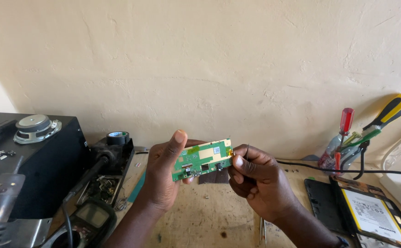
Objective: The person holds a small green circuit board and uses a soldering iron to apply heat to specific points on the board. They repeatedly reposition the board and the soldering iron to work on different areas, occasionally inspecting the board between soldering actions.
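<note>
I hold a small green circuit board (203, 159) up in front of the wall, above the wooden bench. My left hand (164, 177) grips its left end, thumb on the front and fingers behind. My right hand (255, 181) pinches the board's right edge near a gold connector, and a thin dark wire or probe rises between its fingers. A small dark square piece (213, 177) lies on the bench just below the board.
An opened tablet (370, 213) with a white battery lies at the right. A cut bottle (342, 151) holds screwdrivers by the wall. A black box with a speaker (35, 128), a roll of tape (118, 137) and a multimeter (90, 218) stand left. A black cable (347, 171) crosses right.
</note>
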